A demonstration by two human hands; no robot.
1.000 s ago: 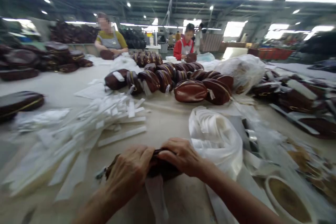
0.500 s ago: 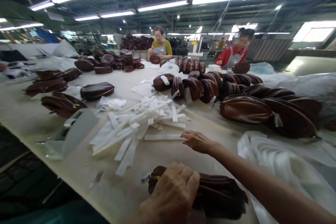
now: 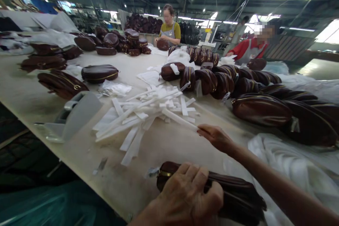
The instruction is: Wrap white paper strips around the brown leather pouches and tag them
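Note:
A dark brown leather-look zip pouch (image 3: 238, 190) lies at the near edge of the table, with a brass zip end and a clear-wrapped pull at its left. My left hand (image 3: 188, 194) is wrapped over its top; the fingertips are partly hidden. Farther forward, my right hand (image 3: 215, 137) pinches the near end of a white strip (image 3: 180, 119). The strip's far end rests at the edge of a loose heap of white strips (image 3: 132, 123), slightly raised from the tabletop at my fingers.
Rows of brown pouches (image 3: 261, 109) stand to the right, beside folded white wrapping (image 3: 280, 162). A tape dispenser (image 3: 71, 120) sits near the left edge, with more pouches (image 3: 62, 83) behind. Across the table are two co-workers (image 3: 169, 31) (image 3: 250, 49).
My right hand has closed on the strip's end and lifted it, swinging it to a slant. My left hand stays on the pouch. The view has tilted downward.

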